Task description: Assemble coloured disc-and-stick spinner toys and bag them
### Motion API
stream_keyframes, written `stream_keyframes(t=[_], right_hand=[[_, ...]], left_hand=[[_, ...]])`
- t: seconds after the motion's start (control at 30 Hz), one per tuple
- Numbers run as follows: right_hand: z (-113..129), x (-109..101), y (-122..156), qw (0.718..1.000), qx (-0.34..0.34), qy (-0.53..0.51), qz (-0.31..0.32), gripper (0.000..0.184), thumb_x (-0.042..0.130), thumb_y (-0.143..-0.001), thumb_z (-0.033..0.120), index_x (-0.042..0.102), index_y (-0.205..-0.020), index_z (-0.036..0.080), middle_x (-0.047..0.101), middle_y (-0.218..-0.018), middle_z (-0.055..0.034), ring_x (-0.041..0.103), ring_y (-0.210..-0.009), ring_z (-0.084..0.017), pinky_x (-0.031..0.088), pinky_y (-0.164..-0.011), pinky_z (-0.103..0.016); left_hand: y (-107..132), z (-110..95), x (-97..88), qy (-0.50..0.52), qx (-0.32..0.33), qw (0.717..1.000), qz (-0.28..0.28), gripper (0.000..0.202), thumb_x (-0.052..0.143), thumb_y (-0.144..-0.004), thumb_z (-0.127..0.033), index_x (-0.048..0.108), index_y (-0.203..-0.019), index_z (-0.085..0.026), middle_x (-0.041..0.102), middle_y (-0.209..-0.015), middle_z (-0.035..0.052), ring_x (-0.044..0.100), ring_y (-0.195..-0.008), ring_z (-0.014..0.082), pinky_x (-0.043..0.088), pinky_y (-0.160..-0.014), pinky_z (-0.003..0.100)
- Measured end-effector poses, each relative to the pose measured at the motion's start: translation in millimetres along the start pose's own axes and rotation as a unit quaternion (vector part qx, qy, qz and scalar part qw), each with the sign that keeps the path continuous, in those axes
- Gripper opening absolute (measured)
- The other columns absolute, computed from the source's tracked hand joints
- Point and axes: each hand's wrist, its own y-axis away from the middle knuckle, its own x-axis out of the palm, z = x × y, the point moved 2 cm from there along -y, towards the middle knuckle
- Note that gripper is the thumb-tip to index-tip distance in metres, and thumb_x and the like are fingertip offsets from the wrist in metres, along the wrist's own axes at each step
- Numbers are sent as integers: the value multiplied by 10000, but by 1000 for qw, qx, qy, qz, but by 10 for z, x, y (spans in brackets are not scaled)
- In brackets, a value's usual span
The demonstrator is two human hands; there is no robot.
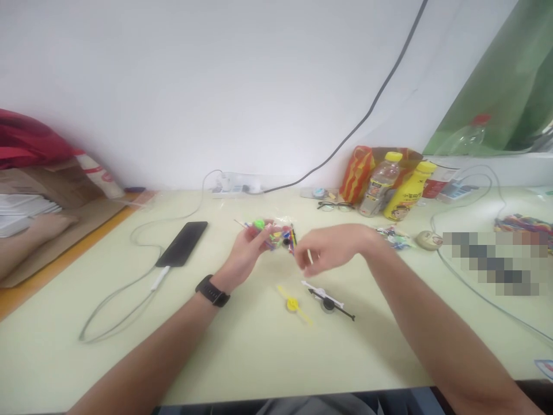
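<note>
My left hand [244, 253], with a black watch on its wrist, is closed around a bunch of small colourful plastic spinner arrows [259, 223]; clear film glints about them. My right hand [322, 249] hovers just right of the bunch, its fingers curved with a gap between thumb and fingers, slightly blurred; nothing shows in it. On the table below lie a yellow spinner arrow [292, 304], a white spinner arrow [317, 290] and a black spinner arrow [329, 304]. The black one overlaps the white.
A phone [181, 244] with a charging cable lies at left. Glasses [335, 206], a clear bottle [379, 187] and a yellow bottle [408, 193] are at the back right. Small plastic pieces [395, 237] and a tape roll [429, 240] lie right. Another person's hand [52, 225] rests far left.
</note>
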Motion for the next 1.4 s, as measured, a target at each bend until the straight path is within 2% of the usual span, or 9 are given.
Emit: stream_keyframes(t=[0.17, 0.33, 0.5, 0.63, 0.77, 0.9, 0.97, 1.2, 1.4], right_hand=[[-193, 398, -295, 985, 118, -8, 127, 332, 938, -461, 134, 643, -590, 212, 617, -517, 75, 546, -387, -117, 381, -433, -233], [-169, 458, -386, 944, 191, 5, 269, 305, 906, -546, 171, 679, -750, 168, 679, -664, 41, 683, -593, -168, 486, -577, -245], [-174, 319, -331, 946, 150, -2, 286, 275, 804, -681, 186, 695, -931, 146, 722, -789, 9, 706, -715, -175, 484, -615, -236], [-98, 53, -136, 979, 73, -45, 184, 203, 768, -751, 202, 722, -939, 140, 754, -833, -28, 718, -782, -183, 515, -677, -248], [116, -331, 187, 992, -5, -93, -79, 139, 751, -844, 294, 737, -918, 178, 769, -876, -37, 725, -805, -177, 540, -707, -265], [323, -552, 485, 911, -50, -72, -403, 158, 807, -831, 339, 744, -873, 201, 761, -868, -34, 708, -779, -181, 564, -699, -298], [417, -556, 568, 870, -74, -24, -488, 111, 793, -849, 309, 747, -859, 209, 756, -884, -34, 699, -796, -186, 576, -727, -317], [693, -412, 528, 890, -65, 144, -428, 119, 646, -944, 194, 748, -889, 222, 736, -880, -35, 659, -801, -198, 494, -718, -328], [776, -347, 468, 916, -51, 179, -355, 174, 617, -945, 188, 753, -845, 227, 651, -738, -33, 595, -731, -200, 404, -659, -330]], left_hand=[[7, 26, 22, -90, 26, 995, -29, 453, 840, -810, -496, 751, -1109, -167, 763, -1141, 109, 706, -872, 186, 559, -752, 275], [0, 62, 32, -165, 42, 985, 11, 437, 802, -841, -513, 756, -1082, -152, 759, -1041, 89, 674, -789, 163, 545, -702, 262], [16, 123, 18, -226, 64, 970, 58, 383, 765, -880, -505, 734, -1014, -148, 728, -903, 65, 668, -837, 191, 538, -751, 282], [29, 186, 25, -236, 60, 965, 95, 356, 757, -884, -506, 693, -929, -158, 678, -810, 29, 632, -764, 166, 507, -702, 263], [56, 213, 68, -225, 39, 966, 123, 364, 759, -878, -508, 681, -928, -156, 638, -766, 14, 563, -671, 133, 450, -614, 238], [86, 226, 95, -227, 24, 965, 126, 378, 759, -871, -516, 683, -945, -154, 618, -765, 11, 533, -652, 125, 425, -587, 234], [100, 237, 94, -245, 19, 961, 125, 389, 761, -861, -531, 689, -933, -156, 620, -772, 12, 529, -655, 127, 416, -577, 234], [141, 209, 110, -304, 65, 944, 111, 394, 767, -842, -541, 718, -878, -151, 616, -744, 21, 532, -671, 147, 435, -583, 252], [179, 148, 166, -336, 96, 928, 127, 351, 750, -865, -517, 722, -852, -167, 638, -750, 22, 545, -676, 144, 458, -602, 250]])
